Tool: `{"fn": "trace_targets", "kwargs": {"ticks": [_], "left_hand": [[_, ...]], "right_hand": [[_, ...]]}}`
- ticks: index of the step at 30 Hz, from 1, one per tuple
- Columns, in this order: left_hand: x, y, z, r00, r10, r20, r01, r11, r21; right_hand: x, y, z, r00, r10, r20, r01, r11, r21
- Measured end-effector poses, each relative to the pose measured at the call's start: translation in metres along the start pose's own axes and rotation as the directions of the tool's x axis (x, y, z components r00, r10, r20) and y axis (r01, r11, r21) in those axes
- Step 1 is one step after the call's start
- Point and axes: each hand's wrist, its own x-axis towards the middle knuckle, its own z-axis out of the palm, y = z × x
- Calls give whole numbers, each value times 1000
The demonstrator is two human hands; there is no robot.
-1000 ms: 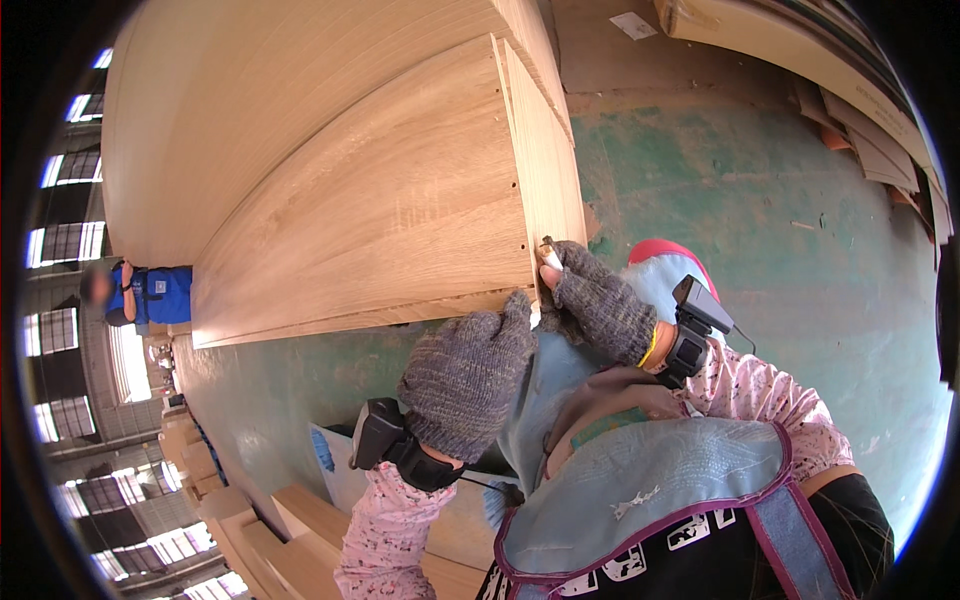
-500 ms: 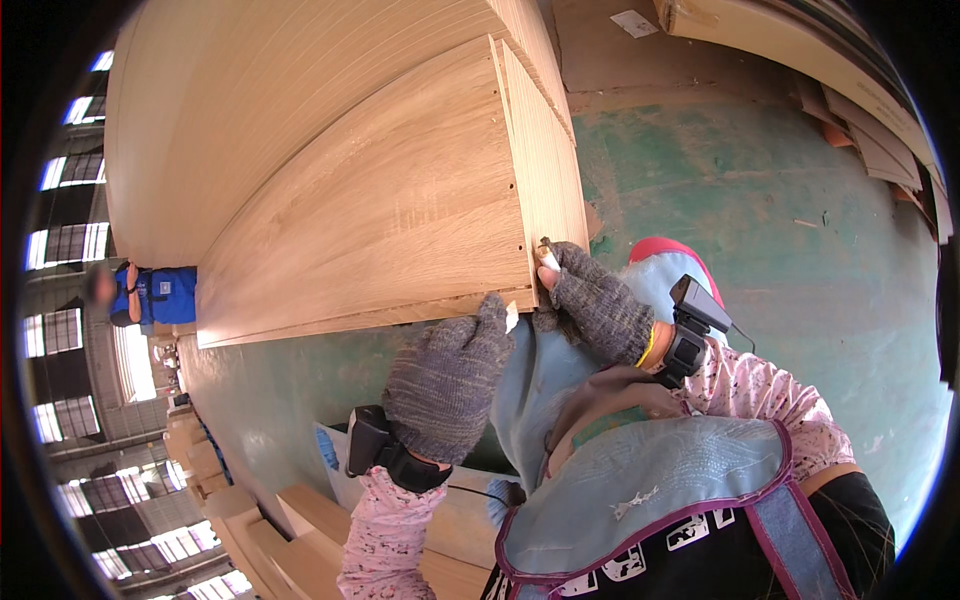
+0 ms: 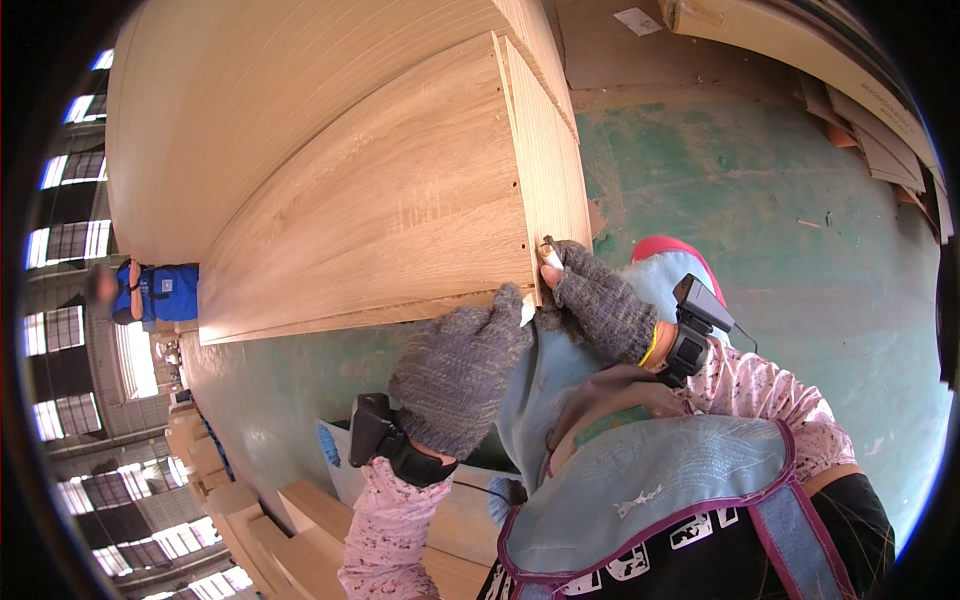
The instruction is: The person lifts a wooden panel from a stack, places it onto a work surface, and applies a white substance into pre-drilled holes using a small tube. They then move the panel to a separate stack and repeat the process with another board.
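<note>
A light wood-grain panel lies in front of me, with small dark holes along its right edge. A narrow wooden board runs beside that edge, with a thin gap between them at the far end. My left hand, in a grey knit glove, is closed on the panel's near edge by the right corner; its lower fingers are hidden. My right hand, gloved alike, grips the near end of the narrow board. White wrapping shows at fingertips of both hands, dark-ended on the right.
More wooden panels lie beneath and beyond. Flat cardboard is stacked at the far right on the green floor. Boards stand at the lower left. A person in blue is at the far left.
My left hand has slid right along the near edge, closer to the corner. The panel and narrow board have shifted very slightly right, and my right hand stays on the board.
</note>
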Motion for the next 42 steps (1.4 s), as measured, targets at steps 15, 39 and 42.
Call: {"fn": "trace_targets", "kwargs": {"ticks": [15,39,42], "left_hand": [[-12,-6,21,986,39,-162,-49,997,-59],[-13,-5,9,983,-182,-31,182,983,-16],[-10,2,8,982,-170,-81,164,983,-80]], "right_hand": [[-3,-6,1,999,-39,-10,38,999,-28],[-3,1,-1,998,56,-32,-55,998,32],[-2,0,1,1000,-23,-13,24,998,64]]}}
